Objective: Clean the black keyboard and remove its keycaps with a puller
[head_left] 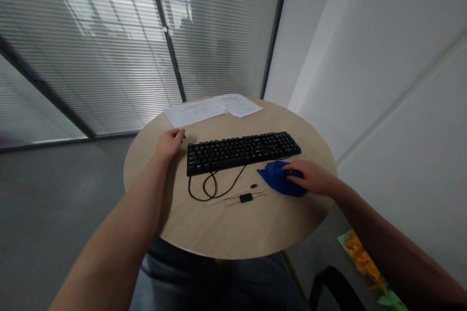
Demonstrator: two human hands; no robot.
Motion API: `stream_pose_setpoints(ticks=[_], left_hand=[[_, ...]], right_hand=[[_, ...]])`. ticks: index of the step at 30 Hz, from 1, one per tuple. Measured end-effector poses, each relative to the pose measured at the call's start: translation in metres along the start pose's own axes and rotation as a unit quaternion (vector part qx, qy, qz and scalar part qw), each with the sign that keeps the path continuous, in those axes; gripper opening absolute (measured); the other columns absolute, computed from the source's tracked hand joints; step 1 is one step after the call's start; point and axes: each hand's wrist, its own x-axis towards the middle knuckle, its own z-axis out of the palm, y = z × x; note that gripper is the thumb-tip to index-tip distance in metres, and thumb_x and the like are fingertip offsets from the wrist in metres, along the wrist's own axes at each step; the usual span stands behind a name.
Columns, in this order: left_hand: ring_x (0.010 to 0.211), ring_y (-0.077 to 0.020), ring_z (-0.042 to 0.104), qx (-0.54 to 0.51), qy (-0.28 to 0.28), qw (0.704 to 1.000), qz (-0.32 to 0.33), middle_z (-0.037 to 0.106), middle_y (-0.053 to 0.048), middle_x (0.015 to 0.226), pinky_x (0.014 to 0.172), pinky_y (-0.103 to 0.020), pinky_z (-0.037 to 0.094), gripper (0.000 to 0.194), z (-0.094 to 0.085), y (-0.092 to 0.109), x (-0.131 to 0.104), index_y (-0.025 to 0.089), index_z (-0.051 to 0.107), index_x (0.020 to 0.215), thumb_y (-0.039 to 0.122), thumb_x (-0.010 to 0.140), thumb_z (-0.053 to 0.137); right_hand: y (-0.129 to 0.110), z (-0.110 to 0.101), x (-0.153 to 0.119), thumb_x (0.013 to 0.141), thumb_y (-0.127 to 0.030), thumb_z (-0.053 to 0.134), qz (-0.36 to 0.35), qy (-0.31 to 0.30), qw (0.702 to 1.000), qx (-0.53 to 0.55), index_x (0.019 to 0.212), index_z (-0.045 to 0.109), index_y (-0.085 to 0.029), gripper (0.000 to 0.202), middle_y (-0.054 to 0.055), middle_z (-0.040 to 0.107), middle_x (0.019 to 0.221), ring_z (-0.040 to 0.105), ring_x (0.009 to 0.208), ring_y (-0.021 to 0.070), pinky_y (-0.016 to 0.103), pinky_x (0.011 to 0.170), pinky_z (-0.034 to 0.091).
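Observation:
A black keyboard (243, 151) lies across the round table, its cable (215, 189) looped in front of it. Beside its left end my left hand (170, 143) rests on the tabletop, fingers curled in and no object showing in them. My right hand (308, 176) pinches a crumpled blue cloth (279, 177), which lies on the table below the keyboard's right end. Between the cable and the cloth are a wire tool with a black middle grip (246, 198), resembling a keycap puller, and a thin pale stick with a dark oval tip (253, 186).
Printed paper sheets (197, 112) overlap at the table's far edge. The round wooden table (219, 233) stands near a white wall (394, 58) on the right and glass with blinds (109, 48) beyond. Orange flowers (359, 252) and a dark curved object (335, 286) are low at right.

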Motion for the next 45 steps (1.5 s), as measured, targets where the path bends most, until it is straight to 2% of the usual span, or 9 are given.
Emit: stream_pose_setpoints(ticks=[3, 6, 11, 15, 30, 36, 39, 42, 45], left_hand=[[0.066, -0.0202, 0.061, -0.001, 0.004, 1.0, 0.009, 0.07, -0.006, 0.072, 0.061, -0.028, 0.039, 0.05, 0.0, 0.004, -0.001, 0.017, 0.071, 0.081, 0.056, 0.087, 0.04], [0.066, -0.0199, 0.06, -0.008, 0.01, 1.0, 0.009, 0.069, -0.005, 0.072, 0.061, -0.027, 0.04, 0.05, 0.001, 0.006, -0.002, 0.017, 0.071, 0.081, 0.056, 0.087, 0.04], [0.064, -0.0196, 0.06, -0.014, 0.012, 1.0, 0.011, 0.069, -0.005, 0.069, 0.061, -0.028, 0.04, 0.049, 0.003, 0.002, -0.003, 0.016, 0.071, 0.081, 0.054, 0.088, 0.041], [0.063, -0.0195, 0.06, -0.011, 0.008, 1.0, 0.004, 0.068, -0.004, 0.067, 0.06, -0.028, 0.039, 0.049, 0.002, 0.001, -0.003, 0.018, 0.071, 0.08, 0.055, 0.088, 0.041], [0.066, -0.0209, 0.06, -0.025, -0.019, 0.999, 0.022, 0.067, -0.006, 0.069, 0.061, -0.029, 0.04, 0.051, 0.002, -0.002, -0.001, 0.017, 0.071, 0.078, 0.056, 0.087, 0.039], [0.067, -0.0215, 0.06, -0.026, -0.018, 0.999, 0.027, 0.068, -0.006, 0.069, 0.061, -0.029, 0.04, 0.051, 0.001, -0.003, 0.001, 0.017, 0.071, 0.08, 0.056, 0.087, 0.039], [0.065, -0.0214, 0.06, -0.024, -0.022, 0.999, 0.026, 0.068, -0.005, 0.068, 0.06, -0.029, 0.04, 0.05, 0.0, -0.002, 0.001, 0.017, 0.071, 0.079, 0.055, 0.087, 0.039], [0.065, -0.0219, 0.061, -0.022, -0.023, 0.999, 0.022, 0.068, -0.006, 0.068, 0.061, -0.03, 0.041, 0.049, -0.001, 0.0, 0.002, 0.017, 0.072, 0.08, 0.054, 0.086, 0.041], [0.068, -0.0232, 0.063, 0.004, -0.039, 0.999, 0.031, 0.07, -0.007, 0.071, 0.064, -0.03, 0.043, 0.048, 0.0, 0.0, 0.005, 0.017, 0.074, 0.082, 0.053, 0.085, 0.042]], right_hand=[[-0.021, -0.012, 0.0, 0.095, -0.032, 0.059, -0.021, 0.008, 1.0, -0.021, 0.119, 0.073, -0.023, 0.03, 0.01, 0.075, 0.115, 0.067, 0.103, 0.0265, 0.044, 0.094, 0.05], [-0.062, -0.016, 0.007, 0.096, -0.032, 0.059, -0.054, 0.045, 0.994, -0.081, 0.108, 0.077, -0.024, 0.023, 0.011, 0.075, 0.11, 0.062, 0.106, 0.0293, 0.047, 0.096, 0.043], [-0.13, 0.005, 0.024, 0.095, -0.031, 0.062, -0.183, -0.1, 0.975, -0.072, 0.102, 0.075, -0.02, 0.018, 0.007, 0.072, 0.092, 0.062, 0.089, 0.0228, 0.036, 0.079, 0.043], [-0.148, 0.013, 0.038, 0.094, -0.03, 0.064, -0.176, -0.117, 0.973, -0.097, 0.097, 0.074, -0.018, 0.016, 0.008, 0.069, 0.096, 0.062, 0.089, 0.0222, 0.032, 0.071, 0.042], [-0.163, 0.01, 0.061, 0.091, -0.023, 0.059, -0.123, -0.214, 0.95, -0.19, 0.092, 0.074, -0.014, 0.018, 0.011, 0.076, 0.095, 0.071, 0.087, 0.0263, 0.033, 0.07, 0.049], [-0.167, 0.006, 0.056, 0.09, -0.017, 0.055, -0.145, -0.196, 0.949, -0.202, 0.089, 0.074, -0.013, 0.019, 0.011, 0.074, 0.091, 0.068, 0.083, 0.0237, 0.033, 0.07, 0.046], [-0.147, -0.013, 0.048, 0.089, -0.019, 0.058, -0.133, -0.117, 0.975, -0.133, 0.088, 0.074, -0.016, 0.017, 0.009, 0.072, 0.089, 0.063, 0.088, 0.0221, 0.033, 0.079, 0.045], [-0.108, -0.036, 0.038, 0.09, -0.024, 0.055, -0.07, -0.016, 0.997, -0.003, 0.095, 0.071, -0.017, 0.018, 0.008, 0.069, 0.096, 0.061, 0.093, 0.0218, 0.035, 0.085, 0.044], [-0.063, -0.044, 0.027, 0.09, -0.034, 0.05, 0.085, 0.014, 0.987, 0.135, 0.08, 0.064, -0.018, 0.023, 0.004, 0.063, 0.08, 0.058, 0.076, 0.0188, 0.032, 0.072, 0.044]])
